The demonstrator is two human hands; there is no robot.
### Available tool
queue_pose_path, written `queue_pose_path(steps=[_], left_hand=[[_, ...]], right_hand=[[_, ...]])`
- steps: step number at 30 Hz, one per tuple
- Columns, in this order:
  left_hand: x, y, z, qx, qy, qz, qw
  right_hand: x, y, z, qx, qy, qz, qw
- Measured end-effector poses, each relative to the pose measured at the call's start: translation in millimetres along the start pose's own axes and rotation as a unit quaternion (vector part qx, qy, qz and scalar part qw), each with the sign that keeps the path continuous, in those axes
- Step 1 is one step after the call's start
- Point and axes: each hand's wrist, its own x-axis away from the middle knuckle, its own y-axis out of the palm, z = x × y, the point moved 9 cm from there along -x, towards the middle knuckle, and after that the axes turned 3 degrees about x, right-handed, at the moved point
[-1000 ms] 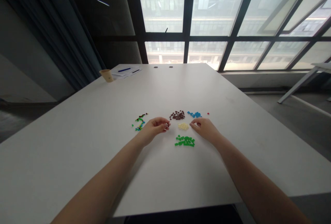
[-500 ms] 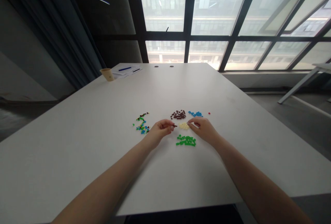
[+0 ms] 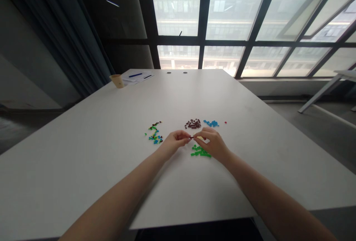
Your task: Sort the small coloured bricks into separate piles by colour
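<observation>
Small sorted piles of tiny bricks lie on the white table: a dark brown pile, a blue pile, a green pile and a mixed-colour scatter at the left. My left hand and my right hand meet fingertip to fingertip above the green pile. A small dark brown brick is pinched between them. The right hand covers most of the cream pile. A single red piece lies right of the blue pile.
A paper cup stands at the table's far left corner beside papers with a blue pen. Dark curtains hang at the left, large windows behind. Another table's leg shows at the right.
Both hands moved toward each other. The left hand brought a dark brown brick rightward; the right hand slid left over the cream pile until the fingertips met.
</observation>
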Motion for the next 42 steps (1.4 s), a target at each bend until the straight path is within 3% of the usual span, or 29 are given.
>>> queue_pose_path(steps=[4, 7, 12, 18, 25, 30, 32, 34, 36, 38, 40, 42], left_hand=[[1, 0.4, 1, -0.008, 0.011, 0.003, 1.000], [1, -9.7, 2, -0.031, 0.009, 0.043, 0.999], [-1, -36.5, 8, -0.086, 0.025, 0.126, 0.988], [-5, -50.5, 7, -0.108, 0.019, 0.140, 0.984], [-8, -61.0, 6, -0.121, 0.045, 0.155, 0.979], [-10, -71.0, 17, -0.199, 0.077, 0.173, 0.961], [-5, -82.8, 32, -0.285, 0.109, 0.204, 0.930], [0, -95.4, 47, -0.400, 0.128, 0.225, 0.879], [2, -111.7, 50, -0.497, 0.098, 0.238, 0.829], [1, -127.3, 46, -0.553, 0.049, 0.237, 0.797], [-1, -135.7, 40, -0.573, 0.017, 0.217, 0.790], [-4, -136.6, 33, -0.570, -0.004, 0.184, 0.801]], right_hand=[[-4, 6, -1, 0.005, -0.010, -0.010, 1.000], [-13, 13, 1, 0.023, -0.021, -0.038, 0.999], [-43, 31, 32, 0.116, 0.055, -0.106, 0.986], [-81, 60, 50, 0.214, 0.051, -0.177, 0.959], [-89, 87, 60, 0.239, 0.030, -0.239, 0.941], [-87, 72, 63, 0.218, 0.038, -0.203, 0.954], [-83, 58, 64, 0.203, 0.053, -0.175, 0.962], [-75, 42, 66, 0.183, 0.075, -0.146, 0.969], [-63, 27, 69, 0.160, 0.097, -0.119, 0.975], [-47, 12, 75, 0.141, 0.125, -0.093, 0.978], [-29, 1, 81, 0.130, 0.158, -0.073, 0.976], [-11, -6, 86, 0.128, 0.178, -0.065, 0.973]])
